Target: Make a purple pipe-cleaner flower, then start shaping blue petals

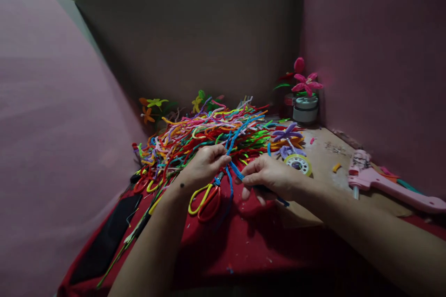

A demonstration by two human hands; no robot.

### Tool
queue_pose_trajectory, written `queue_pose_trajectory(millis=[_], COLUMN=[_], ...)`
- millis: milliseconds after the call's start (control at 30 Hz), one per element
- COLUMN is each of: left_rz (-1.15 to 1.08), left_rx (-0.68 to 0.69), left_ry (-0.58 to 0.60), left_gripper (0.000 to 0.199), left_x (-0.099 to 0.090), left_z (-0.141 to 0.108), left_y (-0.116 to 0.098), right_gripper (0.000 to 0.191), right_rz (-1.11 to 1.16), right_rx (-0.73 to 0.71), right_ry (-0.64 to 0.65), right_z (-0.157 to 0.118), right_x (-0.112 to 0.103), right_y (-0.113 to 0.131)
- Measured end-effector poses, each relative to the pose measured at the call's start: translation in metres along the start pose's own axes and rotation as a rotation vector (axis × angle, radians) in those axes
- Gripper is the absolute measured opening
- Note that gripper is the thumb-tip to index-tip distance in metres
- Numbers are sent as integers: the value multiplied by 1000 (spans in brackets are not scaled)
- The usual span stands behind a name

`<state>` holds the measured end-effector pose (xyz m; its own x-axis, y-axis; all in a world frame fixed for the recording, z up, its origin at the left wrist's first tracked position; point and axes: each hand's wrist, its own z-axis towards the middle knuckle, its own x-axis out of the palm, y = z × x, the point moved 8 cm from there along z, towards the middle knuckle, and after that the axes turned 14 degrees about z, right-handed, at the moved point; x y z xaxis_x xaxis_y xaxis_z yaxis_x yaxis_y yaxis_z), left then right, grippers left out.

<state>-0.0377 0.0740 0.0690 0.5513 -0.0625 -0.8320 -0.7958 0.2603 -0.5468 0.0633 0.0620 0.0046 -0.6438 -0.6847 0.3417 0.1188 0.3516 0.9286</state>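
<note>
Blue pipe cleaners [237, 171] stretch between my two hands over the front of the table, crossing near my left fingertips. My left hand [208, 161] pinches them between thumb and forefinger. To the right, my right hand [261, 177] has its thumb and forefinger closed on the same blue strands, its other fingers curled loosely below. One blue strand hangs down between the hands. Just under my left hand lie scissors [205, 199] with yellow and red handle loops. Behind both hands spreads a large heap of multicoloured pipe cleaners [188, 134].
A pink glue gun [390, 186] lies on cardboard [325, 158] at right, near a yellow tape roll [298, 165] and a purple pipe-cleaner flower [286, 133]. A pink flower [307, 84] rises from a pale pot [305, 110]. A black phone-like slab [106, 239] rests at left on red cloth [223, 255].
</note>
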Motion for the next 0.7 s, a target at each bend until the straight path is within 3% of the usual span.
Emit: queue_pose_trajectory(millis=[100,233,500,700], left_rz=[-35,-106,-268,-384], left_rx=[-18,-78,-117,-151], left_ry=[41,68,15,25], left_gripper=[21,20,20,18], left_x=[5,13,15,20], left_z=[-1,-1,-3,-6], left_y=[4,7,12,8], right_gripper=[12,12,18,15], right_rz=[22,74,119,-135], right_rx=[-29,-179,-273,-403], right_ry=[-17,-122,-254,-334], right_z=[2,6,4,-8], right_x=[2,-1,-8,-3], right_y=[0,5,8,25])
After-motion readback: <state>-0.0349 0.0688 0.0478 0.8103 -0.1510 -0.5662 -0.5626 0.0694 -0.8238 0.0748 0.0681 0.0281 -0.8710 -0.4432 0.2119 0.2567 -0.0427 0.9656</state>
